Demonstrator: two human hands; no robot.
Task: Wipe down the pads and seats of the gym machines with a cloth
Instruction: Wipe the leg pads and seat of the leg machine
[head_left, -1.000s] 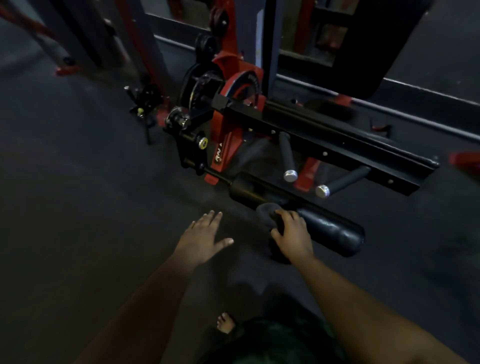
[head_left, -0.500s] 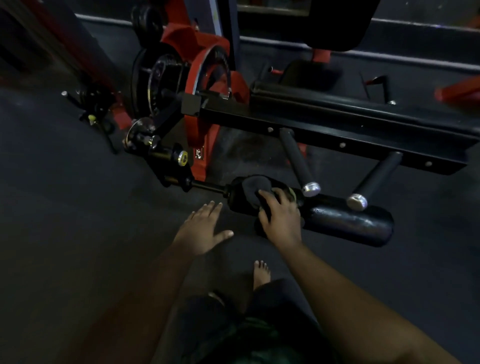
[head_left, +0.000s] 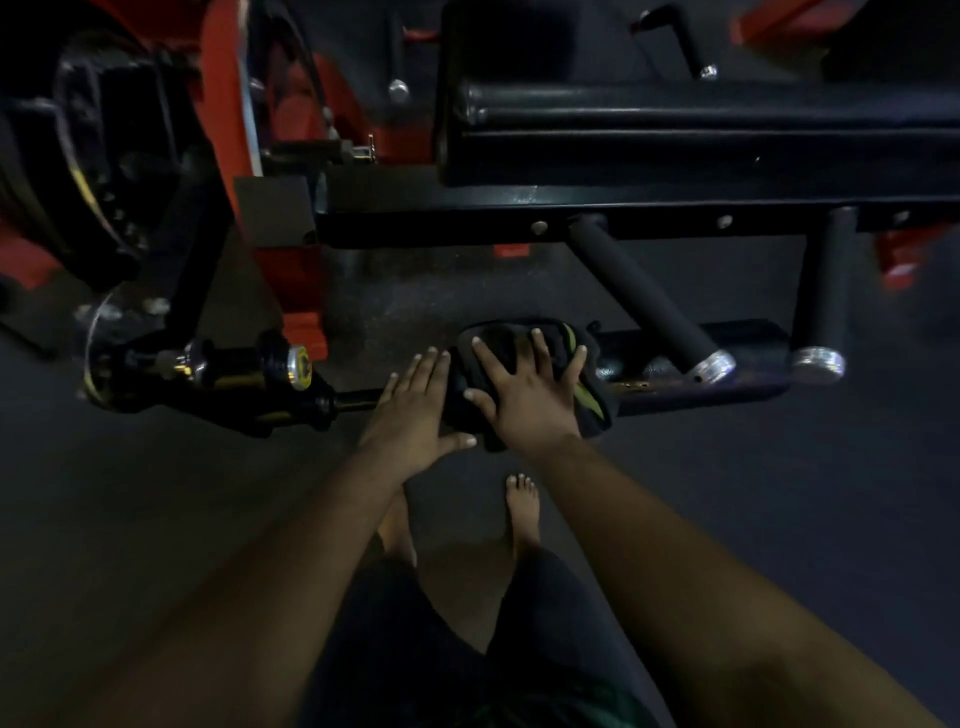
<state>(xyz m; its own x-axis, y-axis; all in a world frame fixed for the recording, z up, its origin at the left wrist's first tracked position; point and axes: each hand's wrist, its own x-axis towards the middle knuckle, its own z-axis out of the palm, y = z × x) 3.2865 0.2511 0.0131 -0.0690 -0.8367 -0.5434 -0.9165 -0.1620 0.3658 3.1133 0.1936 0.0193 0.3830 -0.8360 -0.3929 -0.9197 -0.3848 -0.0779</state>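
Only the head cam here, looking down past the person's arms at a low roller pad (head_left: 691, 366) on a red and black machine. The pad's long axis runs left to right across the view, sitting just above the floor (head_left: 156, 519) and right in front of the bare feet. The cloth (head_left: 524, 348) is draped over the left end of the pad, with the right hand (head_left: 524, 392) flat on top of it, fingers spread and straight, pressing rather than gripping. The left hand (head_left: 415, 410) is just beside it, also flat with straight fingers, resting at the pad's left end where the thin metal shaft comes out; whether it's on the cloth edge too I can't tell. So both hands are close together at one end, and nearly all the unwiped length lies off to the right, under two black handles (head_left: 649, 296) sticking out from the frame. My guess is the wipe wants to go rightward along the axis, right hand leading since it's nearer.
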